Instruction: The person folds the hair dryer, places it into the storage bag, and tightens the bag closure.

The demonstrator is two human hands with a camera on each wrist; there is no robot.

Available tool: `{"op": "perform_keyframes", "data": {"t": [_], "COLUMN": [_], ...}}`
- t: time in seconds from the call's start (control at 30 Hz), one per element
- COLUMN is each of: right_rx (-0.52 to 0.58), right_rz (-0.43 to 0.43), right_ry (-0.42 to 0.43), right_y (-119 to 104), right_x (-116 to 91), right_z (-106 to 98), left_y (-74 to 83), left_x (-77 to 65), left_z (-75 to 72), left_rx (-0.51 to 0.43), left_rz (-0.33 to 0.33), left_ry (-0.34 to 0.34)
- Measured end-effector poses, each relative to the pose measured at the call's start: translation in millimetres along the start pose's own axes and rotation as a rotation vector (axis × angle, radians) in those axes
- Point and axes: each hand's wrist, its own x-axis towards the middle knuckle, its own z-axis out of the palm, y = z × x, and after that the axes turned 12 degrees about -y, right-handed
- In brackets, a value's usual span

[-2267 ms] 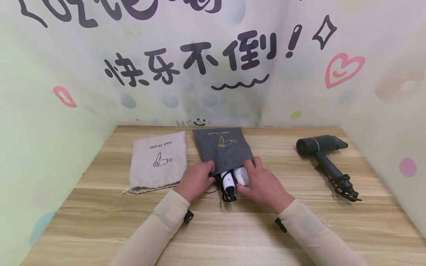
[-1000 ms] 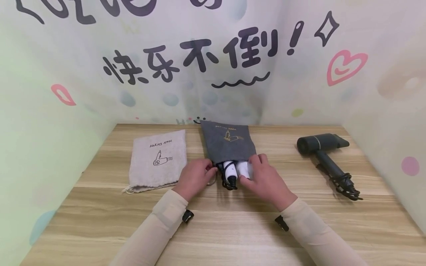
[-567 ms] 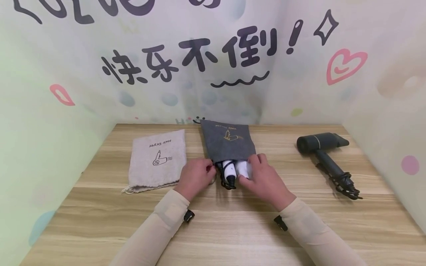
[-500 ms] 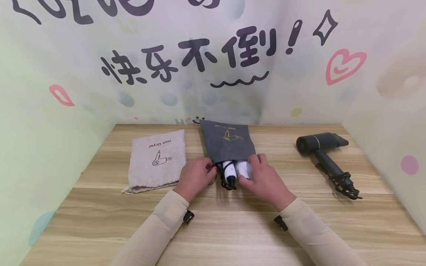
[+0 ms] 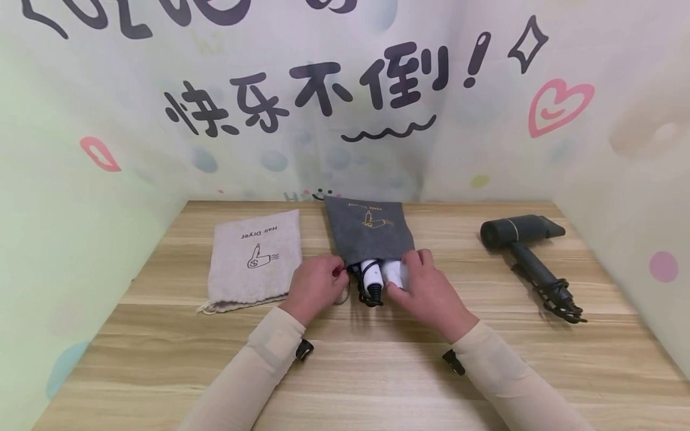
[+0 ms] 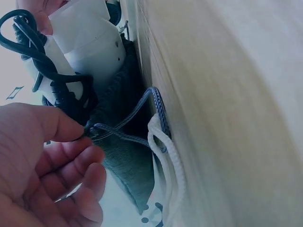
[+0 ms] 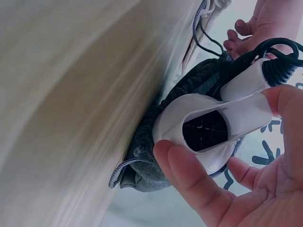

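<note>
A dark grey drawstring pouch (image 5: 372, 233) with a gold hair-dryer print lies at the table's back middle, mouth toward me. A white hair dryer (image 5: 372, 275) pokes out of it, black cord looped round its handle; the rest is hidden inside. My left hand (image 5: 318, 284) pinches the pouch's rim between thumb and index finger, where the blue drawstring (image 6: 142, 137) comes out; its other fingers curl loosely. My right hand (image 5: 433, 293) holds the dryer's white nozzle (image 7: 246, 116) between thumb and fingers, beside the pouch's right edge.
A beige pouch (image 5: 256, 260) marked "Hair Dryer" lies flat on the left, its white cord (image 6: 168, 151) near my left hand. On the right rests a dark hair dryer (image 5: 520, 239) with its cord wound round the handle. A printed curtain (image 5: 323, 155) closes off the back.
Since the earliest frame, the grey pouch and the dryer have shifted back and slightly right, and both hands have moved a little. Over the last half second almost nothing has moved.
</note>
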Motion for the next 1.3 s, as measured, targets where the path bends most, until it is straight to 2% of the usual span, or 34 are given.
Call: {"op": "perform_keyframes", "data": {"t": [0.2,0.4,0.5,0.67,0.77,1.0,1.1,1.17,1.3], "right_rx": [-0.013,-0.013,-0.013,-0.012,-0.006,-0.003,-0.011,-0.02,-0.086], "right_rz": [-0.001,0.007,0.014,0.021,0.013,-0.096,-0.157,-0.183,-0.204], "right_ry": [0.012,0.018,0.009,-0.006,-0.011,-0.019,-0.051,-0.087,-0.136], "right_y": [-3,-4,-5,-7,-7,0,2,4,9], "right_x": [0,1,1,2,1,1,1,1,1], "right_z": [1,1,2,3,3,2,0,-2,-8], "left_y": [-2.0,-0.6,0.2,1.3,-0.6,-8.9,-13.1,-15.1,-15.4], "left_x": [-3.4,-4.1,-2.8,-1.8,-3.2,-8.2,-10.2,-12.7,-19.5], "left_z": [-6.6,-12.7,-10.3,-5.1,-3.9,-6.2,-7.7,-11.4,-21.3], "left_rx": [0.031,0.012,0.011,0.066,0.085,0.11,0.083,0.046,-0.034], "left_rz": [0.009,0.039,0.061,0.141,0.159,0.165,0.144,0.121,0.074], "left_ry": [-0.047,-0.054,-0.046,-0.038,-0.058,-0.135,-0.18,-0.231,-0.383]}}
